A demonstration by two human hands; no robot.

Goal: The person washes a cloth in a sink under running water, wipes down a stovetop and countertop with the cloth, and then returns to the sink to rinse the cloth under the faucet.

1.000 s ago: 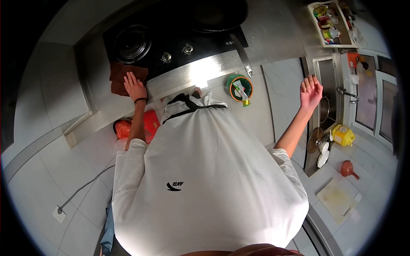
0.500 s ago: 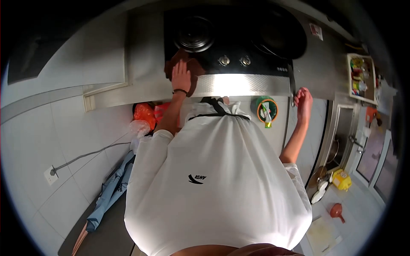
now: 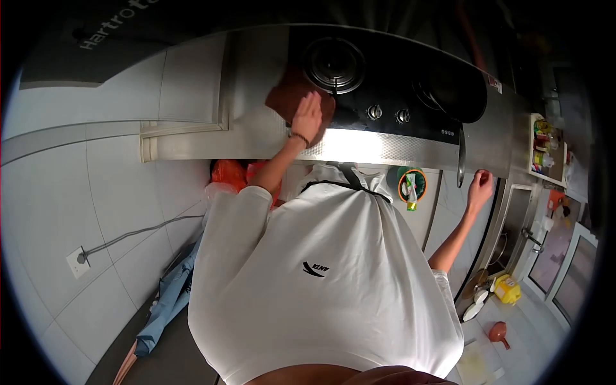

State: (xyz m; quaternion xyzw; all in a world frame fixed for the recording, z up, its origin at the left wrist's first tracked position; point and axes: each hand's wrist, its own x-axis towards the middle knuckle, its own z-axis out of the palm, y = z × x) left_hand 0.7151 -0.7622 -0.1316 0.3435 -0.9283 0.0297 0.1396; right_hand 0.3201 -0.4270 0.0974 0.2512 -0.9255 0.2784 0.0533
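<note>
My left hand (image 3: 308, 119) lies flat on a brown cloth (image 3: 287, 101), fingers stretched out and pressing it down. The cloth is spread over the front left corner of the black gas stove (image 3: 350, 114), partly on the steel counter (image 3: 253, 96). Just beyond the fingers is the left burner (image 3: 333, 65). My right hand (image 3: 480, 186) hangs in front of the counter's edge with its fingers curled in, and nothing shows in it. Closest to it is the handle (image 3: 461, 154) of a dark wok (image 3: 459, 96) on the right burner.
Two knobs (image 3: 375, 112) sit on the stove front. Below the counter stand a green bin (image 3: 403, 176) and red bags (image 3: 229, 173). A crate of bottles (image 3: 547, 144) is at the right. A folded blue umbrella (image 3: 168, 300) lies at lower left.
The whole view has shifted, so the stove appears further right and lower. The cloth now spreads further left of my left hand. My right hand's fingers are curled more tightly.
</note>
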